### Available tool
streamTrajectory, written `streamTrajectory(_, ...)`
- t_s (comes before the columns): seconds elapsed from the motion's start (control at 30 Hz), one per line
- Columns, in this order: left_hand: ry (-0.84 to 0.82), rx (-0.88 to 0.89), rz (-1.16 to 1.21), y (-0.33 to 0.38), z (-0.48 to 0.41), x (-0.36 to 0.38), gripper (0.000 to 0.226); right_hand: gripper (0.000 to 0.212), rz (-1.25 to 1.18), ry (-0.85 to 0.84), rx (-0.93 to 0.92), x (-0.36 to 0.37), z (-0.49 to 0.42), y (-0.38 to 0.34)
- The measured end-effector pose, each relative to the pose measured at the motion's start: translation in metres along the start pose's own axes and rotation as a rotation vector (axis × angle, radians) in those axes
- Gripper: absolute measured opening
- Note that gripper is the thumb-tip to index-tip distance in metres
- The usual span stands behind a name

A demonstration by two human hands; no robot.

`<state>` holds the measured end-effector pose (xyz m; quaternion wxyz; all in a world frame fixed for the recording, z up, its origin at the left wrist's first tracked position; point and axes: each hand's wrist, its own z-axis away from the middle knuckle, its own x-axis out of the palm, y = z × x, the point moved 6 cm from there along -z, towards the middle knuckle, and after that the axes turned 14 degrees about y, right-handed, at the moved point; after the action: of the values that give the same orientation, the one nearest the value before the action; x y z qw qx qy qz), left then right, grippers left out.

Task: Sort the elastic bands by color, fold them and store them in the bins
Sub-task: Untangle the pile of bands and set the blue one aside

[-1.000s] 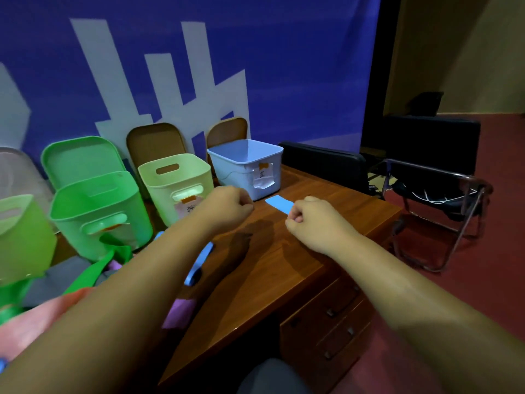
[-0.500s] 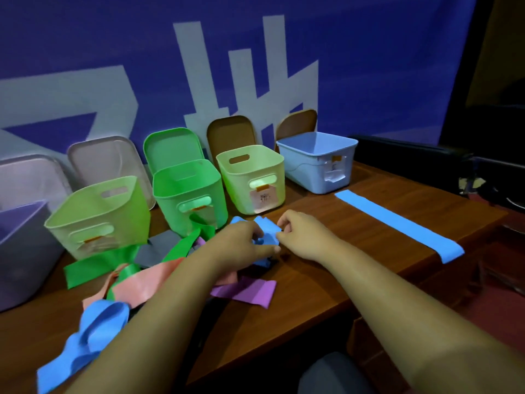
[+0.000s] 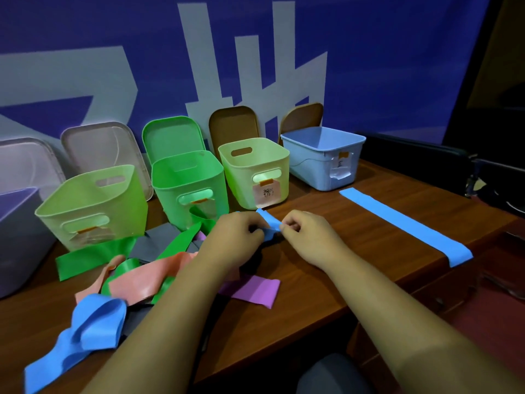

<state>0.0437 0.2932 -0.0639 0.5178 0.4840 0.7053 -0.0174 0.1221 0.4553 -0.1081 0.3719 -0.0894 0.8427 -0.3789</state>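
Pinching the crumpled blue band (image 3: 270, 223) between the curled fingers of your left hand (image 3: 235, 237) and right hand (image 3: 308, 237) at the middle of the desk (image 3: 369, 251), you have the blue bin (image 3: 311, 167) lying farther off to the right, nearer your right hand.

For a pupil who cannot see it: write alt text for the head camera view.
A person's left hand and right hand pinch a crumpled blue band at a wooden desk. A heap of coloured bands lies to their left, a flat blue band to their right, open bins behind.
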Motion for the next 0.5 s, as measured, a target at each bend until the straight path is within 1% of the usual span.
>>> streamTrajectory(0.1, 0.073, -0.005, 0.112, 0.004, 0.001, -0.009, 0.024, 0.020, -0.059, -0.013, 0.013, -0.002, 0.001, -0.003)
streamTrajectory(0.2, 0.099, -0.018, 0.226, 0.005, 0.000, -0.012, 0.023, 0.020, -0.160, 0.012, 0.023, -0.006, 0.002, -0.005)
streamTrajectory(0.27, 0.104, -0.023, 0.294, 0.008, -0.001, -0.017, 0.024, 0.030, -0.250, 0.016, 0.003, -0.007, 0.003, -0.006)
streamTrajectory(0.33, 0.084, -0.017, 0.341, 0.014, -0.002, -0.021, 0.027, 0.043, -0.298, -0.037, -0.017, -0.007, 0.007, -0.010)
streamTrajectory(0.37, 0.078, -0.023, 0.358, 0.017, -0.003, -0.024, 0.024, 0.046, -0.316, -0.074, -0.034, -0.007, 0.009, -0.014)
streamTrajectory(0.43, 0.093, -0.062, 0.387, 0.020, -0.006, -0.030, 0.016, 0.047, -0.324, -0.136, -0.058, -0.006, 0.012, -0.018)
streamTrajectory(0.5, 0.094, -0.153, 0.433, 0.021, -0.008, -0.033, 0.014, 0.040, -0.305, -0.176, -0.078, -0.005, 0.014, -0.021)
